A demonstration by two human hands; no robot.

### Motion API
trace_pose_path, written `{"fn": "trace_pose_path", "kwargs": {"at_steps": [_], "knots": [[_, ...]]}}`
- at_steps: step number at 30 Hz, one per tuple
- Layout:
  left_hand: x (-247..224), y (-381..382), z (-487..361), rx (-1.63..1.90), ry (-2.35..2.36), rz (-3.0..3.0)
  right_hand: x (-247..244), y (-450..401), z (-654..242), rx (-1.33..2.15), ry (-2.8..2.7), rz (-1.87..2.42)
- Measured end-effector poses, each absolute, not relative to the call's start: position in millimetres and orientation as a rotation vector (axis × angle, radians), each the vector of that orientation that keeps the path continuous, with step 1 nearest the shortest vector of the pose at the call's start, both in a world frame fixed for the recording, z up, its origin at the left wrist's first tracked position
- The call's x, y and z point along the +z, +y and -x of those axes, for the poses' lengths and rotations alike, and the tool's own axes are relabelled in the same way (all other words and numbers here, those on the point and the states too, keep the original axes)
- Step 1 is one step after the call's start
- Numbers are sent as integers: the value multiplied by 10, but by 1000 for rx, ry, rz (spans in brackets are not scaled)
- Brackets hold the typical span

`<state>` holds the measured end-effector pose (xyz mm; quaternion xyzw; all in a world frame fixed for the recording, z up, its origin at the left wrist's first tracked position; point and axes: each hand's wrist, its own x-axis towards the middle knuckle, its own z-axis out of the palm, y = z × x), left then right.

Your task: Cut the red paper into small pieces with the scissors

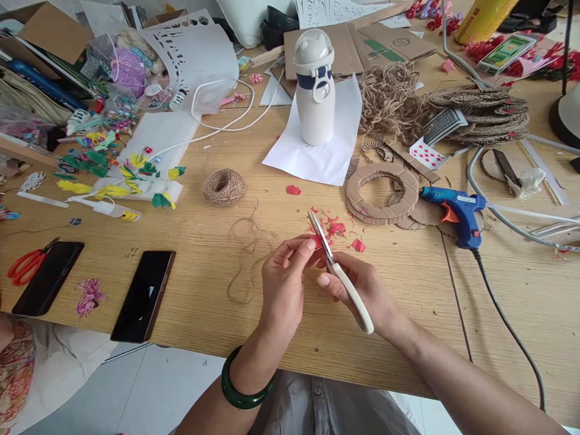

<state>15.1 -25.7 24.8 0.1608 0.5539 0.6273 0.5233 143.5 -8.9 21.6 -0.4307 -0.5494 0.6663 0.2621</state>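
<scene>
My left hand [286, 275] pinches a small piece of red paper [316, 241] between thumb and fingers. In my right hand [357, 281] is a pair of scissors [348, 289] with white handles, its blades pointing away from me and lying against the red piece. Red paper scraps [335, 228] are scattered on the table just beyond the blades. A red cut-out [293, 190] lies a little farther off. Loose brown twine [242, 260] curls on the wood left of my left hand, and a twine ball [224, 186] rests behind it.
At right, a blue glue gun [457, 211] lies by cardboard rings [357, 208]. A white bottle [316, 90] stands on paper behind my hands. Two phones [144, 296] and red-handled scissors [27, 266] lie at left. Another person's lap [63, 362] shows at lower left.
</scene>
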Motion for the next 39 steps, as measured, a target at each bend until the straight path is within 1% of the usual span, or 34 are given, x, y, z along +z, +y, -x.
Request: {"fn": "trace_pose_path", "kwargs": {"at_steps": [25,39], "knots": [[246,-168,17,1451,1265,-464,143,-107,-1430,1786,-1556,1213],[203,-214,-18,1413,1250,-419,152,-93,-1428,1789,-1531,1159]]}}
